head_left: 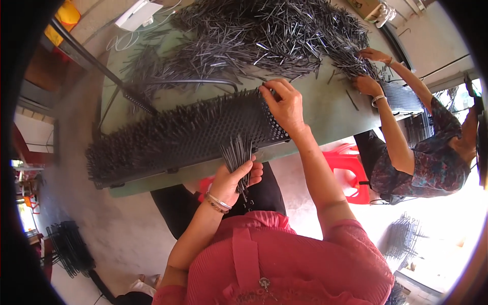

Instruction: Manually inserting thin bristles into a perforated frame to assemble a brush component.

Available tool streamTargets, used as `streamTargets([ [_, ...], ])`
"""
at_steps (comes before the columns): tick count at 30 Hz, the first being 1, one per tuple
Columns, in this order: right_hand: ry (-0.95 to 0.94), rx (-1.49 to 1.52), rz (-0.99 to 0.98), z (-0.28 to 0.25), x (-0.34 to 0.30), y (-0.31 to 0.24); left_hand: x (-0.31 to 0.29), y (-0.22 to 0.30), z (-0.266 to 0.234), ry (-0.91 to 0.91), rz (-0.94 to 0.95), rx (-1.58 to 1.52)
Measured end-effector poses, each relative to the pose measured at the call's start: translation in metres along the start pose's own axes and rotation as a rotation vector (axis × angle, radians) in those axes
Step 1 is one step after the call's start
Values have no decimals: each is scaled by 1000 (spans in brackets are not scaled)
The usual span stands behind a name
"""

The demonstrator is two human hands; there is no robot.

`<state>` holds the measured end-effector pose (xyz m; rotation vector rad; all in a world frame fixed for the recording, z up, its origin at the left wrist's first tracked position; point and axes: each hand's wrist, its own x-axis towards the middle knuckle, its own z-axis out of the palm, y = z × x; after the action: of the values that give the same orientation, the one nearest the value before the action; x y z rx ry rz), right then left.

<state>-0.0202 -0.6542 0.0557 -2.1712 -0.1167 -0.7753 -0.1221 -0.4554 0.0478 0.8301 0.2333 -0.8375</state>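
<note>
A long black perforated panel (243, 118) stretches across the table edge in front of me. Thin black strips stand densely out of its holes toward the left, while bare holes show at its right end. My left hand (236, 176) is closed around a bundle of thin dark strips (236, 154), held upright just in front of the panel. At the panel's upper right edge, my right hand (284, 104) has thumb and fingertips pinched together. Whatever sits between those fingertips is too small to make out.
A large pile of loose black strips (264, 35) covers the far side of the greenish table (325, 114). A black metal bar (101, 66) slants at the left. On the right, a co-worker's hands (368, 85) reach into the pile beside another panel (404, 97). A red stool (351, 173) stands below.
</note>
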Motion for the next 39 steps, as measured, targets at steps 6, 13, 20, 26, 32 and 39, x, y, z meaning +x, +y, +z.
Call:
streamTargets([
  [6, 70, -191, -63, 1, 1, -4, 2, 6, 3, 30, -46, 37],
  [13, 56, -193, 12, 2, -1, 2, 1, 6, 2, 53, -26, 28],
  [20, -57, -165, 36, -5, -8, 0, -1, 8, -1, 37, -15, 40],
  [26, -189, 210, 256, -17, -20, -37, -9, 13, 0, 60, 15, 2],
  [32, -615, 474, 476, -11, -50, -68, -13, 11, -4, 7, 105, -11],
  [39, -645, 456, 666, -11, -52, -77, -21, 10, -8, 44, 85, 15],
])
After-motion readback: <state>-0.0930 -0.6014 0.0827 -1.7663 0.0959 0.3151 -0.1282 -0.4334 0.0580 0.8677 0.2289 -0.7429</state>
